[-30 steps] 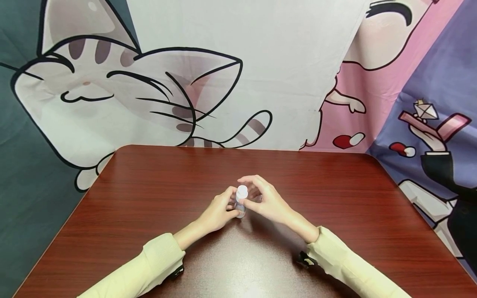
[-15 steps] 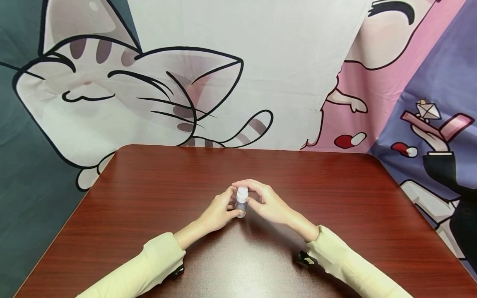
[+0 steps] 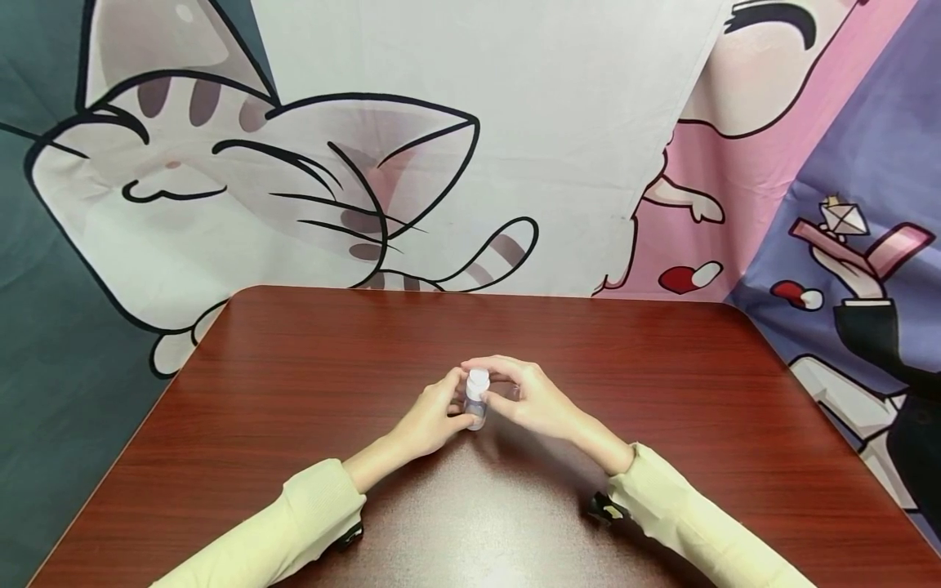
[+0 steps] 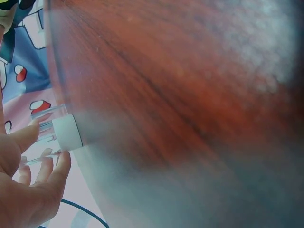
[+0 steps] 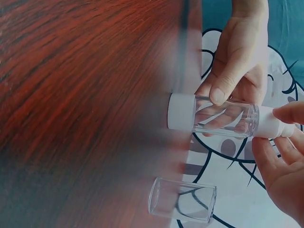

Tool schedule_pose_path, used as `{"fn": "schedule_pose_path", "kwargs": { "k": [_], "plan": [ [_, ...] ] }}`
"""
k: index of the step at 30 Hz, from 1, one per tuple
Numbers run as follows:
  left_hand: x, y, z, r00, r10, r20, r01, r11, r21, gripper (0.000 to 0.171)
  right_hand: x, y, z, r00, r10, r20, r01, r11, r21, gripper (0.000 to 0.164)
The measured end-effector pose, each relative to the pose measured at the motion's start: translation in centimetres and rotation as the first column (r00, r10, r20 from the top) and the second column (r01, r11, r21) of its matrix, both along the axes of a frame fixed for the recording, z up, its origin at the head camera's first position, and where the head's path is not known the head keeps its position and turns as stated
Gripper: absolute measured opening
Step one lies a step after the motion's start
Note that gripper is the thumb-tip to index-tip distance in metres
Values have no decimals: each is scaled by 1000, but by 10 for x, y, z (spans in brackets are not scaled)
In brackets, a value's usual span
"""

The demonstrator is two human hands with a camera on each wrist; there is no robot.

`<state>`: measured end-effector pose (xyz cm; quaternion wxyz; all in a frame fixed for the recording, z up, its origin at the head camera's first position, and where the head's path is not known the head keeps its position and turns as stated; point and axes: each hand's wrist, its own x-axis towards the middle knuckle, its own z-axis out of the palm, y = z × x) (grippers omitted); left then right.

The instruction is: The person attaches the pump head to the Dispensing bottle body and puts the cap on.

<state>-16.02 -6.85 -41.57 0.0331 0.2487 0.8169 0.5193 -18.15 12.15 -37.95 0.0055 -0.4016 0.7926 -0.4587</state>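
A small clear bottle [image 5: 225,116] with a white base and a white pump top [image 5: 270,122] stands upright on the table. My left hand [image 3: 430,418] grips its clear body, thumb on the near side and fingers behind. From the right, my right hand [image 3: 535,398] pinches the white top between thumb and fingers, the index finger arching behind it. In the left wrist view the bottle's white base [image 4: 67,132] shows beyond the left hand [image 4: 35,194]. Beside the bottle a clear cap [image 5: 190,202] stands on the table in the right wrist view; the right hand hides it in the head view.
The reddish-brown wooden table [image 3: 331,351] has rounded far corners. Behind it hangs a cloth backdrop [image 3: 573,147] printed with cartoon cats. Both forearms, in pale sleeves [image 3: 316,506], rest low over the table's near part.
My right hand's index finger has swept left behind the white top, and its thumb has shifted right along it. The left hand and the bottle have stayed in place.
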Motion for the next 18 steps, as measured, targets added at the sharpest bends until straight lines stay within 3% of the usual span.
{"fn": "schedule_pose_path", "kwargs": {
  "k": [10,18],
  "plan": [
    [0,1,0,1000,1,19,-1,1000,14,41,1,-2,0,994,-72,87,77,996,-47,37],
    [-1,0,-4,1000,-9,4,9,1000,24,39,0,-5,-4,988,-143,55,147,986,-80,36]
  ]
}}
